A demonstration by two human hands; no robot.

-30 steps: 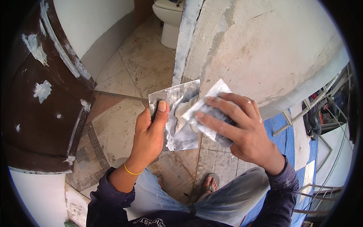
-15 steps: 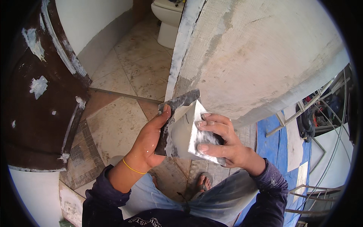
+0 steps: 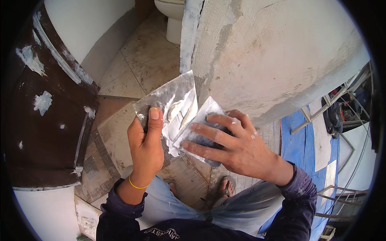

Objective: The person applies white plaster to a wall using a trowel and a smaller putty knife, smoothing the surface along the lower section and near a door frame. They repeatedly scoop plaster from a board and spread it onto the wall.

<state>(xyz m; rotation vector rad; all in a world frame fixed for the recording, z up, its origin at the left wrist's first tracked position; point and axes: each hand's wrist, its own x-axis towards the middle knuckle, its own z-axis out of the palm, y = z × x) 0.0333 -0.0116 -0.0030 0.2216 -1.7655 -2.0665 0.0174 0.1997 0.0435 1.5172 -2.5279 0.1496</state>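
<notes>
My left hand [image 3: 145, 150] grips a thin, flat square putty spreader [image 3: 167, 94], thumb on its upper face and fingers behind it, mostly hidden. White putty [image 3: 181, 116] lies in thick streaks across that face. My right hand [image 3: 245, 148] holds a second flat spreader [image 3: 210, 109], its fingers stretched over the smeared back and the thumb out of sight. This second blade slants, its left edge against the putty on the first one. Whitish specks stick to the right hand's fingers.
A brown panel [image 3: 52, 132] with white filler patches stands at left. Ahead right is a rough plastered wall [image 3: 277, 56]; past the doorway, a toilet [image 3: 173, 24]. A blue sheet [image 3: 295, 136] and metal frames [image 3: 321, 108] lie right. My sandalled feet [image 3: 227, 187] stand on tiles.
The left spreader has turned to show its face more openly, with putty now in ridged streaks. My right blade has tipped flatter and lower, and the right fingers extend further over it.
</notes>
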